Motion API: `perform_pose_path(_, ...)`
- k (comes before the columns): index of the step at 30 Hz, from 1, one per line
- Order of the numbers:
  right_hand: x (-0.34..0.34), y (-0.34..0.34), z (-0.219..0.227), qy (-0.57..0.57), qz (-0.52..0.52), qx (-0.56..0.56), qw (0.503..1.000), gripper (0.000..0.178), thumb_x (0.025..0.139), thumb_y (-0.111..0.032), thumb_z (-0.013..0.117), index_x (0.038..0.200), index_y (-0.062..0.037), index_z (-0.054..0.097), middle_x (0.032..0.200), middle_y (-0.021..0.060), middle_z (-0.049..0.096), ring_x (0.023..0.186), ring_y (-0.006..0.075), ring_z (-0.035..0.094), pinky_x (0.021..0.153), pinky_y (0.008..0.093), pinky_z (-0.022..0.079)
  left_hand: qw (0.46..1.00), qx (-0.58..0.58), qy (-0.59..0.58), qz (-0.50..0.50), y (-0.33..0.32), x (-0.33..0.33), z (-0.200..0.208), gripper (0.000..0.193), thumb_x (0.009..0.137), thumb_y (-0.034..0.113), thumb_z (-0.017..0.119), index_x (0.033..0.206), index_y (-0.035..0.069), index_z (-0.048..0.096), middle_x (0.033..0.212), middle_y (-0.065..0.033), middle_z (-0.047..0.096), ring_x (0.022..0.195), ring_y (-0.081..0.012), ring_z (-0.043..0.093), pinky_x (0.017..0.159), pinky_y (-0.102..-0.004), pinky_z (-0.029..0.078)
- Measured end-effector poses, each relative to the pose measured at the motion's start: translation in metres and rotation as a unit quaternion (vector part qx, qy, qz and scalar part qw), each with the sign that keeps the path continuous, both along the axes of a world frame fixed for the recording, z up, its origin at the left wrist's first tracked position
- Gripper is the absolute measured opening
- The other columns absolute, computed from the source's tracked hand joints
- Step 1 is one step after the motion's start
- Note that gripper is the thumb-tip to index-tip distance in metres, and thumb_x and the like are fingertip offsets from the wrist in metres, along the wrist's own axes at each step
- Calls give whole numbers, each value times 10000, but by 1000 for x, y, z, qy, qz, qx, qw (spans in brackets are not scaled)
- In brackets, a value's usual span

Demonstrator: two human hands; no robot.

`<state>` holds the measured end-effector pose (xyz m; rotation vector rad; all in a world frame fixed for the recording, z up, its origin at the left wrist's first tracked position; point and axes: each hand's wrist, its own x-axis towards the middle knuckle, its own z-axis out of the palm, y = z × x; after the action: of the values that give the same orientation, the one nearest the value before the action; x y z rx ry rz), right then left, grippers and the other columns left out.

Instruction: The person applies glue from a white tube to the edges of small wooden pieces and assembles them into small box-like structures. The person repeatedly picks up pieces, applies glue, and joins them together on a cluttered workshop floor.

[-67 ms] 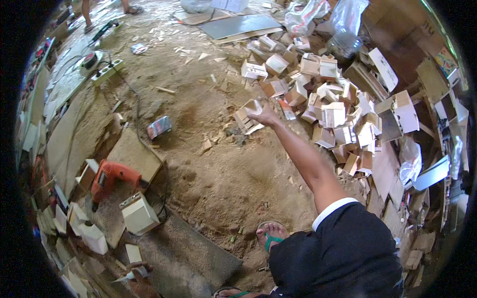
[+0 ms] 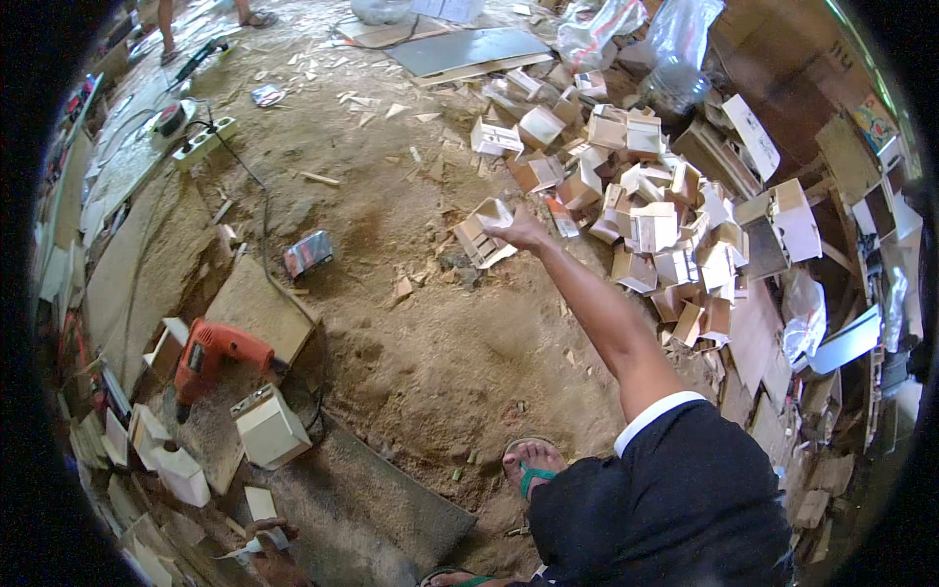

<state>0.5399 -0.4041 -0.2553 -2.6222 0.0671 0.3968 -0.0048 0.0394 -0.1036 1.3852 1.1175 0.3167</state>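
My right arm stretches out across the sandy ground, and my right hand (image 2: 526,229) grips the near right edge of a small wooden box (image 2: 472,241). The box is pale wood and rests at or close to the ground, left of a heap of similar boxes (image 2: 653,227). At the lower left, my left hand (image 2: 277,564) is closed around a small white bottle with a pointed nozzle (image 2: 256,544). That hand is dim and partly cut off by the rim. Above it stand a cream wooden box (image 2: 270,430) and an orange power drill (image 2: 220,354).
A power strip (image 2: 203,143) with a dark cable lies at the upper left, near another person's legs (image 2: 166,29). A small printed packet (image 2: 309,253) sits on the sand. Plastic bags (image 2: 680,44) and boards (image 2: 469,53) lie at the back. Wood scraps line both sides.
The whole view has shifted very slightly. Both hands keep their hold, and nothing else has visibly moved.
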Motion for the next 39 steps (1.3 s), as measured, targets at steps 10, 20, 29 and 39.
perform_pose_path(10,92,-181,122,-366,-264,-245,858,915,783,-605,683,1414,-7,397,1234,239,578,1064,390,598,934,471,477,985,-4,135,104,41,0,2,223,995,225,555,1070,25,618,1011,-82,662,869,-203,623,737,-336,499)
perform_pose_path(20,145,-19,33,-239,119,-227,937,731,790,-423,713,1357,-40,456,1308,221,505,1215,392,485,1017,497,410,965,36,186,-179,10,21,49,224,1022,209,501,1107,31,609,1062,-76,630,932,-165,577,839,-329,470)
perform_pose_path(29,206,-8,-6,-226,95,-281,928,195,910,-179,529,961,-88,694,928,126,705,867,292,672,790,410,526,973,46,104,-203,-10,45,67,239,1010,257,522,1009,28,590,907,-77,629,853,-163,605,779,-320,485)
perform_pose_path(39,177,-153,47,-245,96,-280,923,212,880,-84,594,1084,-52,641,1144,113,633,1047,259,603,917,397,480,983,-38,99,-151,21,7,45,193,981,209,582,991,19,612,873,-40,651,814,-107,608,737,-269,487)
